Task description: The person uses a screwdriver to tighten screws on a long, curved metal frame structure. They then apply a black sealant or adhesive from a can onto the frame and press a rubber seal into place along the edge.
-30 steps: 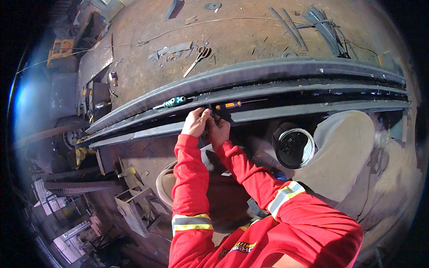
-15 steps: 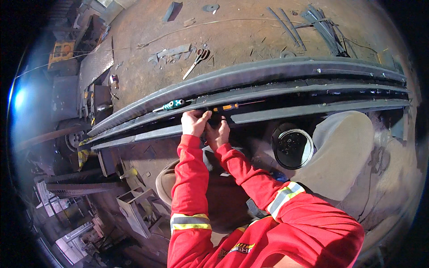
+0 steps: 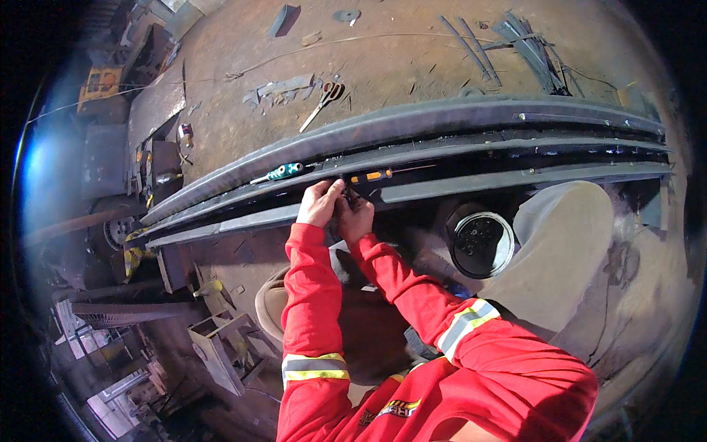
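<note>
My left hand (image 3: 317, 204) and my right hand (image 3: 356, 220) meet at the near side of long grey metal rails. The fingers of both are closed together over something dark and small, which I cannot make out. Just beyond them runs the middle rail (image 3: 456, 152), with the near rail (image 3: 471, 187) extending to either side of my hands. A teal-handled screwdriver (image 3: 286, 172) lies on the rails beyond my left hand. Another screwdriver, with a yellow and black handle (image 3: 372, 177), rests just beyond my right hand, its thin shaft pointing right.
The far rail (image 3: 412, 119) bows across the floor. Scissors (image 3: 322, 104) and grey scraps (image 3: 283, 87) lie behind it, with a bundle of metal strips (image 3: 530, 50) at far right. A round bucket (image 3: 507, 256) holding dark stuff stands near my knee (image 3: 571, 236). Clutter fills the left side.
My right hand has turned a little, its fingers now curled closer to my left hand's fingertips. The view has shifted slightly. Both screwdrivers stay on the rails.
</note>
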{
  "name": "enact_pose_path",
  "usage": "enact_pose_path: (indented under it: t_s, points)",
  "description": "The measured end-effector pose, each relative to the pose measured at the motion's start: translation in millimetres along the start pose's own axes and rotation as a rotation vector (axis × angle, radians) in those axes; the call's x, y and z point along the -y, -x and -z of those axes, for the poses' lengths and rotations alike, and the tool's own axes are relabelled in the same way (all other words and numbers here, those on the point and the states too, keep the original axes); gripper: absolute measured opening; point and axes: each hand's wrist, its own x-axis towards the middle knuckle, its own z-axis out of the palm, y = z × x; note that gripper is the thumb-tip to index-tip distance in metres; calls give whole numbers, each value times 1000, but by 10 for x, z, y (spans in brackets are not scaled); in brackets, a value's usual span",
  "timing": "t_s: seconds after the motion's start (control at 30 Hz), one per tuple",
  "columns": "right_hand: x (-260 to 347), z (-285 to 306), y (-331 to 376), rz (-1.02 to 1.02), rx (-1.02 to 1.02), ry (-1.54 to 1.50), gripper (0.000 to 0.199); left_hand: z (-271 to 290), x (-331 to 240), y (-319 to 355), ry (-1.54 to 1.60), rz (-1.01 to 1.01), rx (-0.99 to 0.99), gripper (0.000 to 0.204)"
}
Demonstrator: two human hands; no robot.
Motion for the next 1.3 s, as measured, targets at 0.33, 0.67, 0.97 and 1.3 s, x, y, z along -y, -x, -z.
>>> enact_pose_path:
  t_s: [0.33, 0.67, 0.97, 1.3]
  points:
    - [211, 148, -65, -240, 153, -77, 25, -73, -100, -29, -338, -79, -188, 35]
    - [-61, 18, 9, 201, -204, 273, 45, -180, -156, -12, -282, -17, -309, 37]
    - [-79, -114, 5, 105, -137, -159, 22, -169, -208, 22, -302, 93, -238, 47]
    - [-30, -153, 27, -15, -113, -225, 27, 14, -110, -22, -179, 22, -15, 32]
